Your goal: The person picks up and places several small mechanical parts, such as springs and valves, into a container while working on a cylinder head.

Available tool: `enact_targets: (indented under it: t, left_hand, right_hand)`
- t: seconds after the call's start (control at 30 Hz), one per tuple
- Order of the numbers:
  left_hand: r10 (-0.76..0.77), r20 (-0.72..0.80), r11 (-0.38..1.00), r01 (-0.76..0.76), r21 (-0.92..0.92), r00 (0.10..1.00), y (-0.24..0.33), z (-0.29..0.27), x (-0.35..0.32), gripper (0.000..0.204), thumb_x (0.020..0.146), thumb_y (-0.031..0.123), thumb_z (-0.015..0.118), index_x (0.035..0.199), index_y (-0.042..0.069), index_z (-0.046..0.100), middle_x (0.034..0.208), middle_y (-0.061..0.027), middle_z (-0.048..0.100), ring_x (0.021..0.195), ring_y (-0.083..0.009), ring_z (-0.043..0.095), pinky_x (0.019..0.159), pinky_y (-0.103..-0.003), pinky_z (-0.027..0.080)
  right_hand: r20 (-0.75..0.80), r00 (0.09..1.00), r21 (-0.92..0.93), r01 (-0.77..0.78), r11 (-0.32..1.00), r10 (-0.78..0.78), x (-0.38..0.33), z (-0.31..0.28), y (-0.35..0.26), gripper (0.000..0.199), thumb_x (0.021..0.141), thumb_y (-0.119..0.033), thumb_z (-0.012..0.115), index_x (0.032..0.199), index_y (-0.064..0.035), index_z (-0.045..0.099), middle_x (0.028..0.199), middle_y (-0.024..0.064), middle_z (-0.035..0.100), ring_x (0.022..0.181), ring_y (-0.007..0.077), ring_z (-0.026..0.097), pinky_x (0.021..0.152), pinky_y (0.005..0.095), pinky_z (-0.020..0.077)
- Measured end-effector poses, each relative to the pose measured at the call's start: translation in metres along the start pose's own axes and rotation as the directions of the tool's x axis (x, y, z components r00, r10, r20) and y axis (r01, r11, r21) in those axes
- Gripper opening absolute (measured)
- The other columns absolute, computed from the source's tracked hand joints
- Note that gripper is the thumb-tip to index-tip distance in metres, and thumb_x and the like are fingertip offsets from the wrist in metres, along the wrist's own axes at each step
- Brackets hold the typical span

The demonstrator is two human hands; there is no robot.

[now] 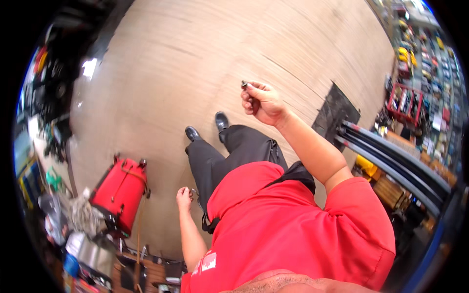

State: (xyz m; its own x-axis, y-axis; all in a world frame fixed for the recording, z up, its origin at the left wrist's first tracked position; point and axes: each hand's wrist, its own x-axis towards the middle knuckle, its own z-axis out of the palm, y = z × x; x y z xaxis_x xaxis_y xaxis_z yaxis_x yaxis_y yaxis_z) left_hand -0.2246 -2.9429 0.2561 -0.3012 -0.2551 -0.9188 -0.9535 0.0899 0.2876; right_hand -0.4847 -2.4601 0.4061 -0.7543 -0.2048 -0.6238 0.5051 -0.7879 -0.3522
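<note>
My right hand (265,103) is raised out in front of me above the floor. Its thumb and forefinger pinch a small dark metal piece (244,84), whose exact kind is too small to tell. The other fingers curl into the palm. Low at my side, my left hand (184,198) hangs next to my dark trouser leg (205,168) with its fingers curled closed. A thin, shiny bit shows beside its fingertips, but I cannot make out whether the hand holds it.
A red wheeled case (122,190) stands at left, near a bundle of pale cloth (83,215). Blue-grey metal rails (400,156) run along the right, beside a black mat (336,115). Farther right, a red crate (405,102) sits among cluttered shelves.
</note>
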Motion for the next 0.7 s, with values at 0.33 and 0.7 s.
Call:
enact_targets:
  t: [0.33,0.7]
  left_hand:
    - [-0.055,0.089,0.871,0.004,0.491,0.995,0.180,0.108,0.042,0.022,0.096,0.020,0.060,0.109,0.003,0.060,0.081,-0.0029,0.061,0.063,-0.0099,0.055,0.050,-0.024,0.043]
    - [0.187,0.237,0.359,-0.291,0.887,0.953,0.521,0.337,0.143,0.028,0.095,0.022,0.061,0.110,-0.002,0.064,0.084,-0.0075,0.067,0.069,-0.0148,0.061,0.055,-0.030,0.049]
  right_hand:
    - [-0.678,0.723,-0.162,0.029,0.986,-0.132,-0.017,-0.245,-0.083,0.015,0.097,-0.016,0.061,0.105,-0.0035,0.059,0.077,0.0048,0.060,0.062,0.0140,0.058,0.052,0.0303,0.0481]
    - [-0.973,0.200,0.047,-0.310,0.950,0.113,-0.205,-0.447,0.033,0.014,0.097,-0.015,0.058,0.088,-0.0048,0.055,0.064,0.0059,0.058,0.048,0.0159,0.055,0.040,0.0328,0.0435]
